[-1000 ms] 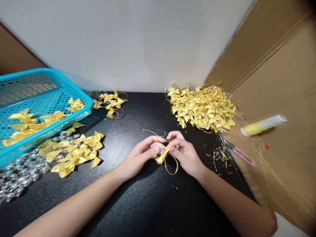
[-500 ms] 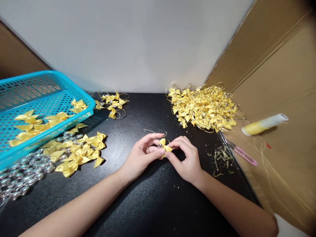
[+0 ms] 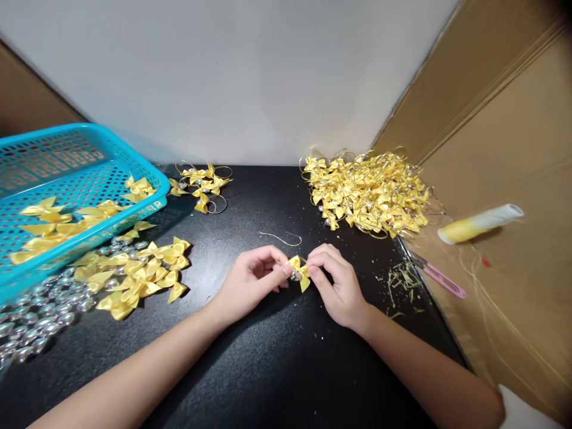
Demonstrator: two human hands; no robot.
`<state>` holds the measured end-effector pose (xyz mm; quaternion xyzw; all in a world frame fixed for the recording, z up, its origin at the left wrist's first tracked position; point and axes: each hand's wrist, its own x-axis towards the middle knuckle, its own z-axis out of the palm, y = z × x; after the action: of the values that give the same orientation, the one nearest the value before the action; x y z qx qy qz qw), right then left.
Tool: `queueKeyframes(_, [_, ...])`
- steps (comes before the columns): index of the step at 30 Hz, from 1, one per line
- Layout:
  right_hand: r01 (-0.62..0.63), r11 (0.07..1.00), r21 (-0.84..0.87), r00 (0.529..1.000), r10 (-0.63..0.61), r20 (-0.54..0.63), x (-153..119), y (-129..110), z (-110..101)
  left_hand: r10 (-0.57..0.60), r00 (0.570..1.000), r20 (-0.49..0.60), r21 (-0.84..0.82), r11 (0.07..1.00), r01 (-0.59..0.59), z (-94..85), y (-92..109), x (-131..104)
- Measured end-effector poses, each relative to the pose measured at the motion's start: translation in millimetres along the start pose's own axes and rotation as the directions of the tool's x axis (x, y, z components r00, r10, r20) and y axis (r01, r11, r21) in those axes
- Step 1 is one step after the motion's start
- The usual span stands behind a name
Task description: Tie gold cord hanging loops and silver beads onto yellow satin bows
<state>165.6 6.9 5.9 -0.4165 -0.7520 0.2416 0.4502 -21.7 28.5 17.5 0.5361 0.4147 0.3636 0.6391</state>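
Note:
A small yellow ribbon bow (image 3: 304, 280) with a silvery bead is held between both hands near the middle of the black table (image 3: 268, 369). My left hand (image 3: 254, 279) pinches the bow's left side between thumb and forefinger. On the bow's right side, my right hand (image 3: 336, 285) has its thumb and forefinger pressed together, the other fingers curled in. Just beyond the hands lies a thin curved gold cord (image 3: 286, 241). Yellow bows (image 3: 143, 277) lie at the left beside strings of silvery beads (image 3: 40, 316).
A blue perforated basket (image 3: 163, 187) with bows stands at the left. Beaded bows with cord loops form a small group (image 3: 203, 185) at the back and a large heap (image 3: 370, 193) at the right. Pink-handled scissors (image 3: 444, 281), cord scraps (image 3: 404, 280) and a thread tube (image 3: 480, 224) lie right.
The held bow has turned, its tail now pointing down. My left fingers have closed in around its edge, and my right hand has shifted slightly. The cord beyond the hands shows more fully.

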Motion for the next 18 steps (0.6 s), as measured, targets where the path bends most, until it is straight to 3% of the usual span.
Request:
queueKeyframes(8, [-0.042, 0.999, -0.034, 0.988, 0.036, -0.152, -2.4, -3.7, -0.4, 0.059, 0.996, -0.065, 0.024, 0.998, -0.058, 8.4, 1.1, -6.1])
queueKeyframes(18, [-0.065, 0.996, -0.058, 0.996, 0.062, -0.057, 1.3, -6.3, -4.1, 0.141, 0.990, -0.018, 0.209, 0.969, -0.134, 9.3, 0.3, -6.4])
